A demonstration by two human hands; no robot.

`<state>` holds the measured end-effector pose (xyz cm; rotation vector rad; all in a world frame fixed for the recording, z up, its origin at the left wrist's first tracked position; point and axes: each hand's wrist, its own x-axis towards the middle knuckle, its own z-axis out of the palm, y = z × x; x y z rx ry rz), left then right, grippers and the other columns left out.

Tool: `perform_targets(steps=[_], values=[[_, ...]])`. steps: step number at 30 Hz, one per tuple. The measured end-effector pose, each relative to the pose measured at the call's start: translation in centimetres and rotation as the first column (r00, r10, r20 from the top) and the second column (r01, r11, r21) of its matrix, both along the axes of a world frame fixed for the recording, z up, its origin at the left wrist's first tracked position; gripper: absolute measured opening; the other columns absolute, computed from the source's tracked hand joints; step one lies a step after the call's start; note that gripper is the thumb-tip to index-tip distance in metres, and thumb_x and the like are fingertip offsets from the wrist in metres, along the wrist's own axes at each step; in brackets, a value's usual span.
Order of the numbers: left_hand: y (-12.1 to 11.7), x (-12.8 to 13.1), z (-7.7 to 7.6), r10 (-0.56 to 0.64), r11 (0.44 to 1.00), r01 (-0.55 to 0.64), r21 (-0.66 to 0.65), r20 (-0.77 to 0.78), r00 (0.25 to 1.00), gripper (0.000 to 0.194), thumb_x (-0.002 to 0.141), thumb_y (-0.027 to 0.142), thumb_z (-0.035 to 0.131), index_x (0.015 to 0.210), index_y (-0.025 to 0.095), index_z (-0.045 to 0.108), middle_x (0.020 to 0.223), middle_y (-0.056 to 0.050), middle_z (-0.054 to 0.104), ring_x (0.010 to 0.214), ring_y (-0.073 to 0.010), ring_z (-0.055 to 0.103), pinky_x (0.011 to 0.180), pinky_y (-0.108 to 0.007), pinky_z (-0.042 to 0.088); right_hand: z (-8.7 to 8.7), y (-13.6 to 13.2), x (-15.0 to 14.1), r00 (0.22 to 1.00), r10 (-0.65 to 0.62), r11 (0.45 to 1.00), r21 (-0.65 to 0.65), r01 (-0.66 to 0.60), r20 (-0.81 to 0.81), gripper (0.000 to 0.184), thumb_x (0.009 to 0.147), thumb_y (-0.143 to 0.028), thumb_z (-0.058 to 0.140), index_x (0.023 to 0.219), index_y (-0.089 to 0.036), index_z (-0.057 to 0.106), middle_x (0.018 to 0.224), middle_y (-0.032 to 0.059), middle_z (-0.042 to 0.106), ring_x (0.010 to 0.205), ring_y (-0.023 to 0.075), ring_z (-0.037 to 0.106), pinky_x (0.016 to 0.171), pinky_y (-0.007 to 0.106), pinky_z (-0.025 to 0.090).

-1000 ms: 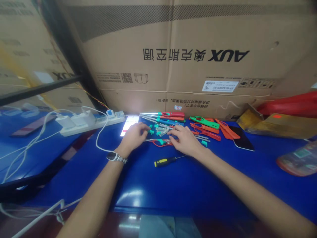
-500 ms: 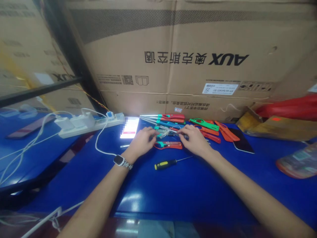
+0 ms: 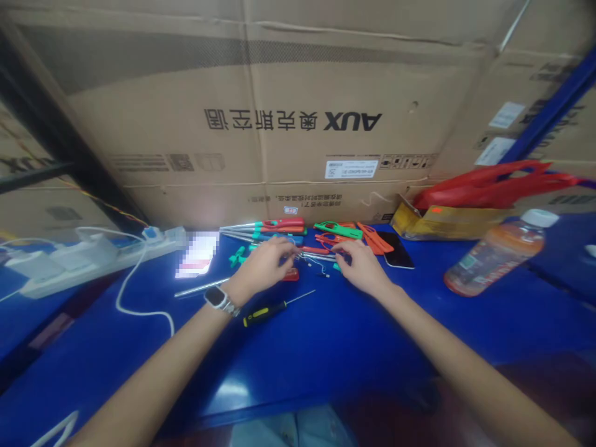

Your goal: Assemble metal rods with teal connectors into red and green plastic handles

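My left hand (image 3: 266, 266), wearing a watch (image 3: 216, 297), is closed with its fingertips pinched over a pile of lighter parts. Across from it, my right hand (image 3: 362, 268) is also closed, thumb and forefinger together. What either pinches is too small to make out. Thin metal rods (image 3: 319, 256) and a thin wire with small ends (image 3: 321, 268) show between the hands. A red lighter handle (image 3: 291, 274) is partly hidden under my left hand. Green plastic pieces (image 3: 237, 256) lie left of it. Nearer me rests a yellow-and-black screwdriver (image 3: 264, 313).
Long-nozzle lighters (image 3: 284, 225) lie behind the hands, with green (image 3: 342, 230) and orange casings (image 3: 374, 239) to their right. A lit phone (image 3: 198, 254), power strip (image 3: 135, 248), dark phone (image 3: 395, 251), tilted bottle (image 3: 496, 257) and red bag (image 3: 488, 186) surround them. A large carton (image 3: 288, 81) stands behind.
My view has turned right, so the table's things sit further left and the bottle shows whole. My left hand now covers most of the near red lighter. Both hands stay closed.
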<state>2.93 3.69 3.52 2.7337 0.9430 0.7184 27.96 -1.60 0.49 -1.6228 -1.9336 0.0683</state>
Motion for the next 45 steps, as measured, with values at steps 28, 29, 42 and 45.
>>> perform_targets(steps=[28,29,42,45], values=[[0.0,-3.6,2.4,0.134,0.949,-0.038,-0.314,0.29,0.947,0.037,0.094,0.05,0.054,0.106,0.02,0.073,0.106,-0.003,0.074,0.097,-0.0209,0.067,0.086,-0.03,0.05,2.2,-1.0,-4.3,0.952,0.306,0.942,-0.133,-0.307,-0.029,0.033,0.091,-0.036,0.058,0.124,-0.027,0.058,0.112,0.0048,0.072,0.096,0.0257,0.069,0.078,0.035,0.051],[-0.4,-4.6,1.9,0.129,0.943,-0.03,-0.333,0.281,0.951,0.035,0.092,0.05,0.059,0.107,0.021,0.073,0.105,-0.003,0.075,0.096,-0.0208,0.067,0.086,-0.03,0.051,2.2,-0.8,-5.3,0.943,0.333,0.932,-0.144,-0.332,-0.016,0.037,0.093,-0.045,0.056,0.125,-0.027,0.057,0.118,0.006,0.07,0.101,0.027,0.068,0.081,0.037,0.051],[-1.0,-10.0,-1.9,0.212,0.908,-0.056,-0.415,0.341,0.916,0.03,0.078,0.032,0.077,0.105,0.018,0.073,0.097,-0.006,0.074,0.087,-0.0198,0.067,0.081,-0.033,0.053,0.8,2.1,-10.2,0.903,0.425,0.905,-0.031,-0.424,0.068,0.032,0.094,-0.043,0.059,0.12,-0.026,0.063,0.121,0.0067,0.067,0.107,0.0262,0.064,0.091,0.04,0.049],[-1.4,-9.7,-1.9,0.195,0.919,-0.041,-0.393,0.362,0.912,0.029,0.079,0.025,0.075,0.107,0.018,0.072,0.097,-0.005,0.073,0.087,-0.0186,0.066,0.082,-0.033,0.053,0.1,1.9,-10.3,0.913,0.406,0.912,0.054,-0.408,0.04,0.032,0.09,-0.038,0.064,0.118,-0.023,0.064,0.116,0.0083,0.069,0.104,0.0267,0.064,0.089,0.041,0.049]])
